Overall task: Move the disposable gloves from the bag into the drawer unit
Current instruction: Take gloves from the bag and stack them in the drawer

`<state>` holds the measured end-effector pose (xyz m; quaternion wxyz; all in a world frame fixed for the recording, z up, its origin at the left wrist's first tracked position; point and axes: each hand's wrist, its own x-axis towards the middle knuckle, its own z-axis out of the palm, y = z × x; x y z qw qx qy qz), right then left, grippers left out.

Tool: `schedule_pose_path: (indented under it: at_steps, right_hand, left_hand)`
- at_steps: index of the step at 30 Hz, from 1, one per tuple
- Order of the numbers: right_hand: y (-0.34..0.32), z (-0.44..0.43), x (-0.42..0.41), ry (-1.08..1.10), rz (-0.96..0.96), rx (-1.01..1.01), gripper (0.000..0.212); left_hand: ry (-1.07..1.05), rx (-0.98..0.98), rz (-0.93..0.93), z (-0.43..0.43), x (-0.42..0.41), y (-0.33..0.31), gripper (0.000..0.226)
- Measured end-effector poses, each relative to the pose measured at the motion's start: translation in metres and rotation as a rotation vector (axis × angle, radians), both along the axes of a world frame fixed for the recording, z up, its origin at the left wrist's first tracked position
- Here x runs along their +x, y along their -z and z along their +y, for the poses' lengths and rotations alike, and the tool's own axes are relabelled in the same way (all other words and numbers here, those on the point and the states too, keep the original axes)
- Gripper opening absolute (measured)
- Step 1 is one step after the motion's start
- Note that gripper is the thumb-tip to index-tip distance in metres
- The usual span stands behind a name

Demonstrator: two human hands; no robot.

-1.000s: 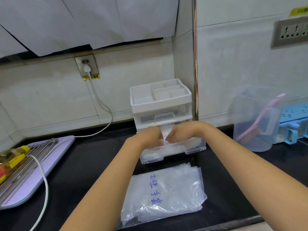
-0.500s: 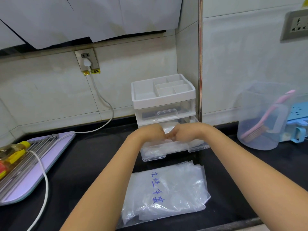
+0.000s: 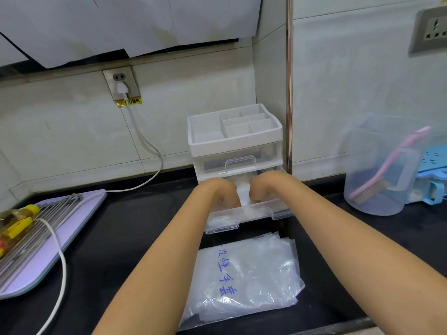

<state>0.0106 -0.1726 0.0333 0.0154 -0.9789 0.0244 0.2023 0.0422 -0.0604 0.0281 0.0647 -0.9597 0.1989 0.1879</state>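
A white drawer unit (image 3: 234, 143) stands at the back of the black counter, its clear lower drawer (image 3: 244, 217) pulled out toward me. My left hand (image 3: 217, 192) and my right hand (image 3: 266, 187) are both down in that drawer, knuckles up and fingers curled onto a wad of translucent disposable gloves (image 3: 243, 198) that shows between them. The fingertips are hidden. The clear plastic bag (image 3: 244, 279) with blue handwriting lies flat in front of the drawer, under my forearms.
A clear measuring jug (image 3: 370, 189) holding a pink brush (image 3: 389, 165) stands to the right, with a blue rack (image 3: 433, 160) behind it. At left lie a purple board (image 3: 50, 252) with a wire rack, a yellow-capped bottle (image 3: 14, 221) and a white cable (image 3: 147, 143).
Both hands have stayed in the lower drawer and pushed slightly deeper, with a strip of glove now showing between them. The view has shifted a little.
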Motion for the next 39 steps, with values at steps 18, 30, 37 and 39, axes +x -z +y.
schedule_pose_path:
  at_steps: [18, 30, 37, 39]
  right_hand:
    - [0.012, -0.063, -0.097, 0.339, -0.734, 1.055, 0.022]
    - [0.1, -0.058, -0.139, 0.573, -0.538, 0.763, 0.022]
    - [0.126, -0.041, -0.131, 0.532, -0.57, 0.769, 0.019]
    - [0.125, -0.039, -0.129, 0.511, -0.557, 0.795, 0.024]
  left_hand:
    - [-0.131, -0.745, -0.264, 0.012, -0.051, -0.01, 0.043]
    - [-0.022, -1.014, -0.176, -0.005, -0.131, 0.066, 0.022]
    - [-0.021, -0.931, -0.126, -0.01, -0.135, 0.115, 0.044]
    - [0.007, -0.93, -0.146, -0.009, -0.134, 0.119, 0.045]
